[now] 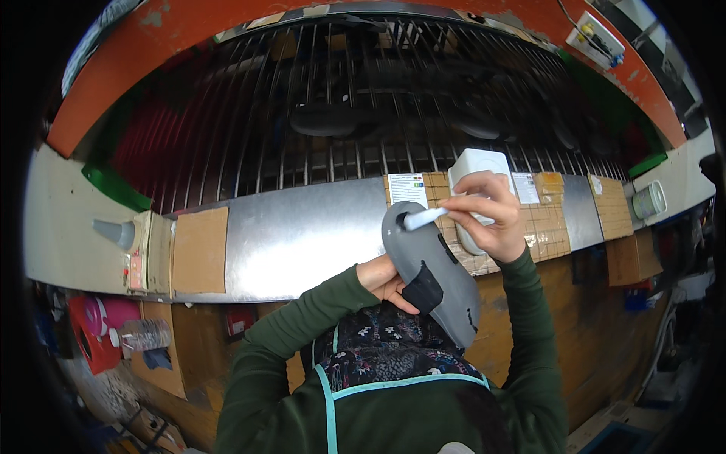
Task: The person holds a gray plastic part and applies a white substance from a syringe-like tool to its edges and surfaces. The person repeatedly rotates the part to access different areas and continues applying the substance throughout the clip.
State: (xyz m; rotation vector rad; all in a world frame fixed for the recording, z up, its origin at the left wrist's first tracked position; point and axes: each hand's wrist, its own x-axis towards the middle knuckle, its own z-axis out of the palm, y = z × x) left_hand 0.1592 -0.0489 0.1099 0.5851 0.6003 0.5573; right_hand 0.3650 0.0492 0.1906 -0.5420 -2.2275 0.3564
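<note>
My left hand [382, 280] holds a grey shoe sole [442, 265] from its left side, with part of the hand hidden behind it. Black square patches and a dark spot near the far end mark the sole's face. Pinched in my right hand [491, 216] is a slim white stick-like applicator [423, 218]. Its thicker end meets the sole at the dark spot; whether it has bristles I cannot make out. Directly behind my right hand stands a white plastic container [480, 161], partly covered by the fingers.
Beyond the metal worktop [302, 242] runs a rack of metal bars [249, 113], with a dark grey sole [325, 119] on it. Cardboard [200, 250] lies at left; taped cardboard [548, 234] lies under the container. A clear bottle [144, 335] is lower left, a white tub [648, 200] far right.
</note>
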